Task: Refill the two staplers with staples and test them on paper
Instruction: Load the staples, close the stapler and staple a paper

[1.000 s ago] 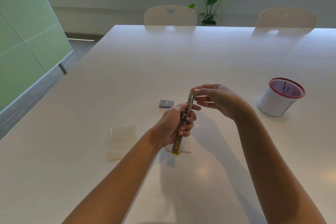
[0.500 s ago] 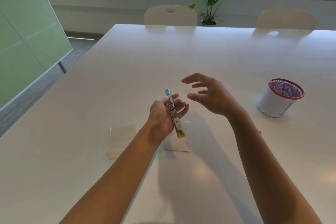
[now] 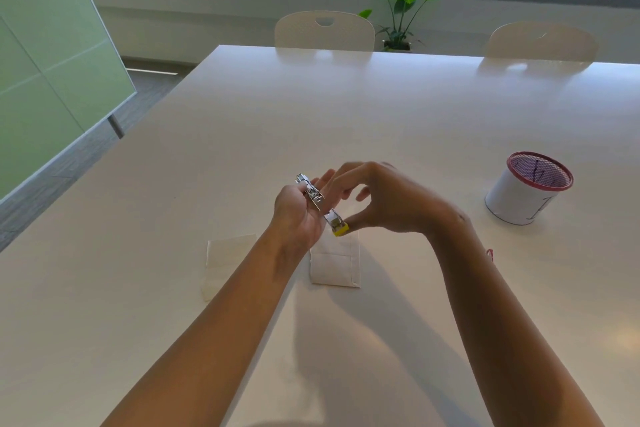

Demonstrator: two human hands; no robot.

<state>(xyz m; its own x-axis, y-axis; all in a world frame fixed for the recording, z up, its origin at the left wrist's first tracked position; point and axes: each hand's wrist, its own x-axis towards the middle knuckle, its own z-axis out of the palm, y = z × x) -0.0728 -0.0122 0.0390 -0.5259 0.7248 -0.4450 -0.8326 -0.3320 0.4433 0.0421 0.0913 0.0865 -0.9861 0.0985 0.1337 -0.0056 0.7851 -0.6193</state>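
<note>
While held above the white table (image 3: 381,107), stapler (image 3: 320,203) lies across left hand (image 3: 298,215), metal body slanting from upper left down to lower right, yellow end (image 3: 340,229) nearest the camera. Left fingers curled under and around the metal part, thumb side against it; a real grip, not a resting palm. Right hand (image 3: 391,201) arched over from the right, thumb tip touching the yellow end, index finger reaching toward the upper metal section; other fingers loosely bent. Cannot tell whether the index tip truly touches metal. Stapler appears opened out long and thin; staple channel not clear enough to judge.

Directly below the hands, flat on the table: folded white paper (image 3: 335,263), partly covered by left wrist. Second paper (image 3: 227,263) to its left, apart from the first. Well to the right, white cup with red rim (image 3: 530,189), mesh top, standing upright. Far edge of table: two pale chairs (image 3: 323,29), green plant (image 3: 401,10) between them, windows behind.
</note>
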